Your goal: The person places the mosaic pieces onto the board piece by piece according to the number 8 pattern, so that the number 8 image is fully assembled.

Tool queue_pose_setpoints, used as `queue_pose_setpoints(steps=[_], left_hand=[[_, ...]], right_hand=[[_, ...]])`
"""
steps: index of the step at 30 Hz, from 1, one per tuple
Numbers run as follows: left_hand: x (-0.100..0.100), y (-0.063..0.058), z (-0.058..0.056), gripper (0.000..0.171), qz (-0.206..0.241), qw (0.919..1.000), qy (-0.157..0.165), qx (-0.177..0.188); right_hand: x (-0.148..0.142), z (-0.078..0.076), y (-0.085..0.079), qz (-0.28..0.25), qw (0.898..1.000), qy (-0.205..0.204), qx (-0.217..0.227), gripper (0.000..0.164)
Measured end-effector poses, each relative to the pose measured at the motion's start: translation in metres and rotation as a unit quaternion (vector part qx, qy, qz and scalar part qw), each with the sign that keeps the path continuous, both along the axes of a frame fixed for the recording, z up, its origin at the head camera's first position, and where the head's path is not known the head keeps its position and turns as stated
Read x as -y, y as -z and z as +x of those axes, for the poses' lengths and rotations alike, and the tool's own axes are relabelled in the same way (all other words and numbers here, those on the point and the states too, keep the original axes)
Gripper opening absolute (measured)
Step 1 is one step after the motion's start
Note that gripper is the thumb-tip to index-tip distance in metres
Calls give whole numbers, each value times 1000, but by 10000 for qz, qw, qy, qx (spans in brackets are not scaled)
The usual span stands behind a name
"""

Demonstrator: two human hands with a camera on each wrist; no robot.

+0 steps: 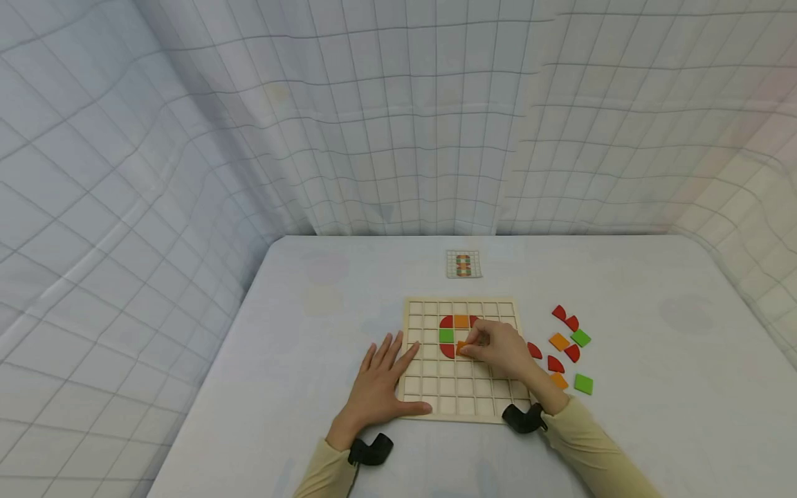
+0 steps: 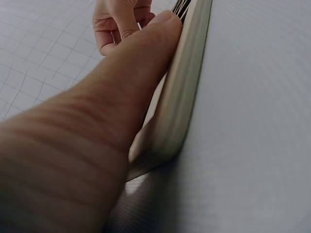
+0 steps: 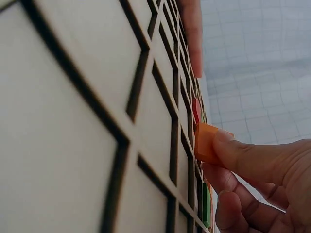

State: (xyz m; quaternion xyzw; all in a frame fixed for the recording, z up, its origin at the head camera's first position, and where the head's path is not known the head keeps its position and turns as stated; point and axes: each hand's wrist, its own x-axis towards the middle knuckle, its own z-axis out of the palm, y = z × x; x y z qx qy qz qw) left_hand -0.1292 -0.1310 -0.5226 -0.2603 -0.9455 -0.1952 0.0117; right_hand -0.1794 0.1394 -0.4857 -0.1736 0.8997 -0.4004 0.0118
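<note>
A wooden grid board [image 1: 429, 387] lies flat on the table. My right hand [image 1: 500, 348] pinches an orange square tile [image 3: 206, 143] between thumb and fingers, right at the grid. It sits beside a red quarter-circle tile [image 1: 447, 351]. Above that are a green square tile [image 1: 446, 335], another red quarter-circle and an orange square in the top row, with a further red piece [image 1: 474, 319] partly behind the hand. My left hand [image 1: 378, 387] has its fingers spread over the board's left side, the thumb [image 2: 160, 34] along its near edge. Cells under the right hand are hidden.
Right of the board lie several loose tiles: red quarter-circles [image 1: 555, 364], orange squares [image 1: 559, 342] and green squares [image 1: 583, 384]. A small card [image 1: 463, 264] with a printed grid pattern lies behind the board. Gridded white curtains [image 1: 398, 124] hang around the white table [image 1: 299, 332].
</note>
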Motion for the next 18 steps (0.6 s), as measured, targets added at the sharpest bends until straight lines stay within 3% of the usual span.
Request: queue_pose_setpoints(steps=[10,18], left_hand=[[1,-1,-1,103,20,10000,-5,-55],[-1,1,-1,103,-41,10000,4,-59]], right_hand=[[4,-6,4,347,9993,12,-121,16],[6,-3,1,516,9986,103,-25,14]])
